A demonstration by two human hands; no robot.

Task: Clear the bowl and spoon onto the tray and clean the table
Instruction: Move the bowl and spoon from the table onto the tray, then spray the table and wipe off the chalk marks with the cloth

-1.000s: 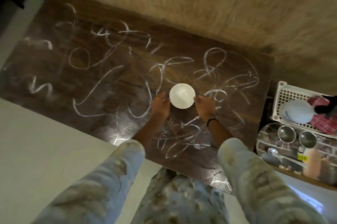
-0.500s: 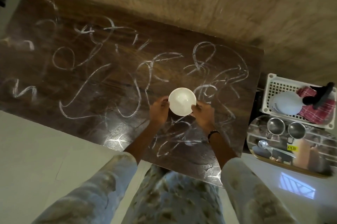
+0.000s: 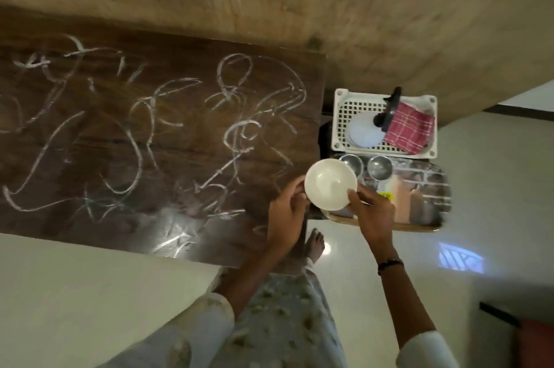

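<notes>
Bowl [image 3: 330,184] held by both hands over tray [image 3: 431,225].

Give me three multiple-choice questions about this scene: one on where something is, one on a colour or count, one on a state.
1. Where is the round white bowl?
A. on the dark wooden table
B. held over the reflective metal tray
C. in the white plastic basket

2. What colour is the checked cloth in the white plastic basket?
A. red
B. green
C. blue

3. How does the dark wooden table look?
A. wiped clean
B. covered with white scribbles
C. draped with a cloth

Answers:
1 B: the left hand and right hand grip it over the reflective metal tray.
2 A: red with pale lines.
3 B: white marks cross its top.
</notes>
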